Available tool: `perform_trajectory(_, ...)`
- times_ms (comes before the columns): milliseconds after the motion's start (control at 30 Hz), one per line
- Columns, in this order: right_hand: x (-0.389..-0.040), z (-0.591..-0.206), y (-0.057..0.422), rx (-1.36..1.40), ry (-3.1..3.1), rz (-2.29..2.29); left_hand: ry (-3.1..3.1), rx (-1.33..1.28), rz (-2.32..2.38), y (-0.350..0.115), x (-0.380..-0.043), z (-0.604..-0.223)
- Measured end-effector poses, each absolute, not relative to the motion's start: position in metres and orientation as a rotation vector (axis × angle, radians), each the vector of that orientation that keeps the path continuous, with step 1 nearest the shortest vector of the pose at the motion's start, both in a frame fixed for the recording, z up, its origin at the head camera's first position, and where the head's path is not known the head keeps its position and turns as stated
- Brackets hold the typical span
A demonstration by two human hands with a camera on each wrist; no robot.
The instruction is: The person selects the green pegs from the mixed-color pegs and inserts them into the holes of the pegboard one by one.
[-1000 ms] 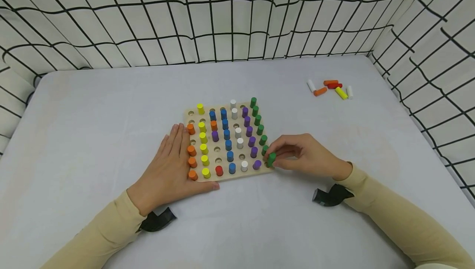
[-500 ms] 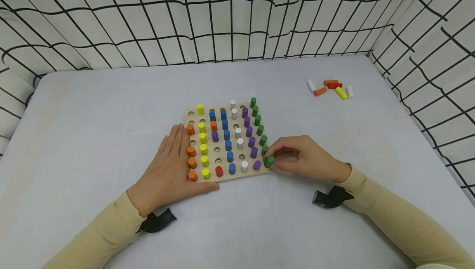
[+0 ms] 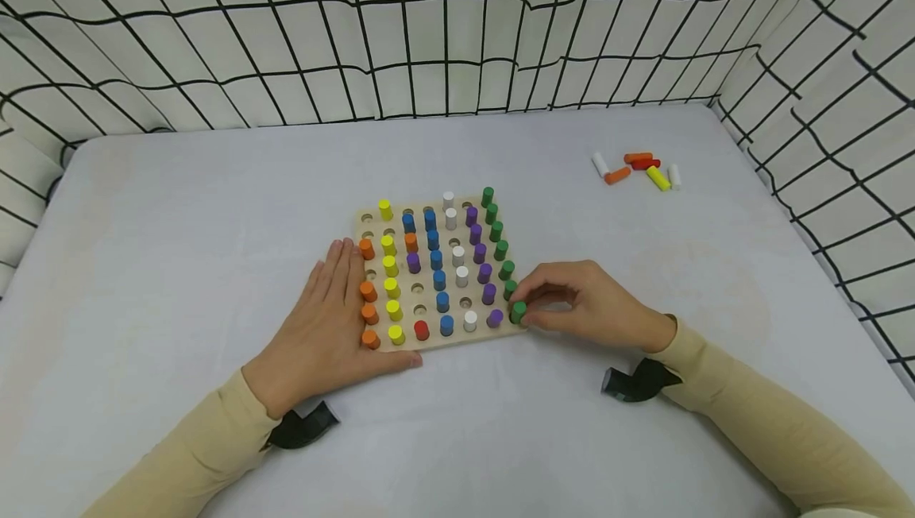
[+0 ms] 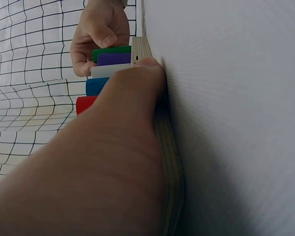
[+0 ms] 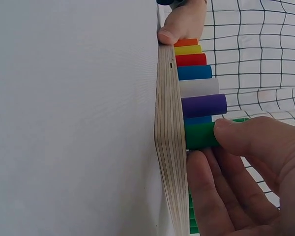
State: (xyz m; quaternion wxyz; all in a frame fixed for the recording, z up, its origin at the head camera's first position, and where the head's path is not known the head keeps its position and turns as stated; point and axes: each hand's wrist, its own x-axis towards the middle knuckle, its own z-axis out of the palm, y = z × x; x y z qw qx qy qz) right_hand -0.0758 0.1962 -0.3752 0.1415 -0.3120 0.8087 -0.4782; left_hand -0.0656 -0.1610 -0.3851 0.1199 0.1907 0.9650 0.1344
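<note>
A wooden pegboard (image 3: pixel 472 338) carries columns of coloured pegs, with several holes bare. My left hand (image 3: pixel 322 339) lies with straight fingers along the board's left side, its thumb stretched along the near edge. At the near right corner, my right hand (image 3: pixel 582 307) pinches a green peg (image 3: pixel 518 312) between thumb and fingers. In the right wrist view that green peg (image 5: pixel 200 135) stands upright against the board's top face, next to a purple peg (image 5: pixel 204 105). The left wrist view shows my left thumb (image 4: pixel 150 73) pressed to the board's edge.
Loose pegs lie at the back right of the white table: an orange peg (image 3: pixel 618 175), a yellow peg (image 3: pixel 658 178), a red peg (image 3: pixel 646 164) and several others. A black wire grid (image 3: pixel 443 65) borders the far and right sides.
The green peg in my right hand has come down and slightly left, from tilted to upright at the corner hole. My left hand has stayed in place.
</note>
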Motion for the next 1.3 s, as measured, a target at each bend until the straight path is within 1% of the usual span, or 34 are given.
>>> perform_trajectory(300, -0.077, -0.379, 0.196, -0.906, 2.335, -1.395, 2.828, 0.560, 0.383, -0.161, -0.066, -0.385)
perform_trajectory(567, -0.078, -0.375, 0.198, -0.908, 2.340, -1.406, 2.825, 0.562, 0.396, -0.161, -0.066, -0.384)
perform_trajectory(800, -0.078, -0.368, 0.202, -0.894, 2.300, -1.481, 2.828, 0.568, 0.402, -0.161, -0.066, -0.384)
perform_trajectory(1067, -0.080, -0.360, 0.209, -0.945, 2.346, -1.494, 2.815, 0.551, 0.427, -0.161, -0.065, -0.387)
perform_trajectory(1300, -0.082, -0.350, 0.218, -0.912, 2.400, -1.540, 2.832, 0.556, 0.415, -0.162, -0.065, -0.386)
